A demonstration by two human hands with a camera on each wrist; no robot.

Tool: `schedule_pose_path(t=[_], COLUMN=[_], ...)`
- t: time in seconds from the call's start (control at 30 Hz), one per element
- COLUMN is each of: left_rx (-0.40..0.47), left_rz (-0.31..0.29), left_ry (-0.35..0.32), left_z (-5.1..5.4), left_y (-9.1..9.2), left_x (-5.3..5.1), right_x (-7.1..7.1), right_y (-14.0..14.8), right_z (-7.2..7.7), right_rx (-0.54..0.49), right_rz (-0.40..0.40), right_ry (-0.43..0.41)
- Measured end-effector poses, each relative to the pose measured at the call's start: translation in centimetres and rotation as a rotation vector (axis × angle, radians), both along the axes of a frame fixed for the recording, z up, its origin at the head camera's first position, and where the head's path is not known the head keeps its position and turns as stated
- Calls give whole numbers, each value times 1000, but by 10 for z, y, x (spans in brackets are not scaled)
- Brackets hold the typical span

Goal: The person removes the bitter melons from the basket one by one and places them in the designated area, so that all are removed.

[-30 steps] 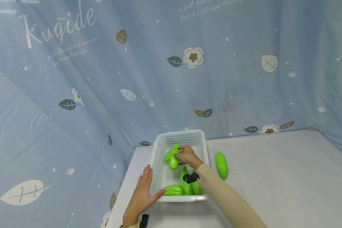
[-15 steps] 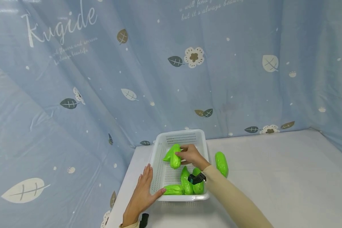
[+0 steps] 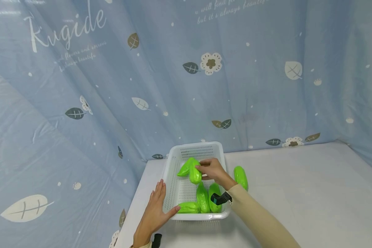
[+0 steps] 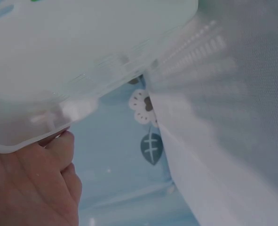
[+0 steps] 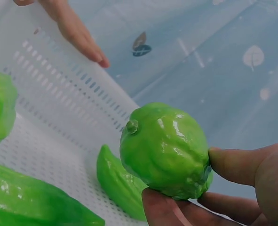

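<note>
In the head view a white perforated plastic basket (image 3: pixel 170 175) stands on the table. My right hand (image 3: pixel 214 170) pinches a glossy green gourd (image 3: pixel 195 174) above the basket floor. The right wrist view shows the held gourd (image 5: pixel 164 150) end-on, stem stub visible, between thumb and fingers. Behind it a pointed green gourd (image 3: pixel 184 169) lies in the basket. At the basket's near end lie three more gourds, one crosswise (image 3: pixel 188 207) and two lengthwise. With straight fingers, my left hand (image 3: pixel 155 208) rests against the basket's left side, its thumb across the near corner.
Another green gourd (image 3: pixel 240 177) lies on the white tabletop (image 3: pixel 297 193), just right of the basket. A blue patterned curtain (image 3: pixel 186 86) hangs behind and along the left side of the table.
My right hand has moved a little to the right with the gourd, away from the pointed gourd behind it. The left hand stays in place.
</note>
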State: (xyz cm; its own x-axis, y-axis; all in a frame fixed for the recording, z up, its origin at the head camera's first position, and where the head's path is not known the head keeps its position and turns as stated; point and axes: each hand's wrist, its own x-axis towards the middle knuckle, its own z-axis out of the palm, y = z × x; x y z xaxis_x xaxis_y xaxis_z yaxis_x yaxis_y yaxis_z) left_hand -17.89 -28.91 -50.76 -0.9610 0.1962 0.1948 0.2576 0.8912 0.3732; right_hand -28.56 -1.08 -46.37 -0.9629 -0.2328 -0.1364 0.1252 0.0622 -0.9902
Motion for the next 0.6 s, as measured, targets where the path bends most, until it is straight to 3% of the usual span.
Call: schedule_pose_path(t=[0.6], left_rx=[2], left_rz=[-3], left_ry=[16], left_z=[-1], left_y=[1], left_x=[0], right_x=[9], right_y=[30], right_z=[10], right_rx=[-13], right_rz=[-5], right_ry=[19])
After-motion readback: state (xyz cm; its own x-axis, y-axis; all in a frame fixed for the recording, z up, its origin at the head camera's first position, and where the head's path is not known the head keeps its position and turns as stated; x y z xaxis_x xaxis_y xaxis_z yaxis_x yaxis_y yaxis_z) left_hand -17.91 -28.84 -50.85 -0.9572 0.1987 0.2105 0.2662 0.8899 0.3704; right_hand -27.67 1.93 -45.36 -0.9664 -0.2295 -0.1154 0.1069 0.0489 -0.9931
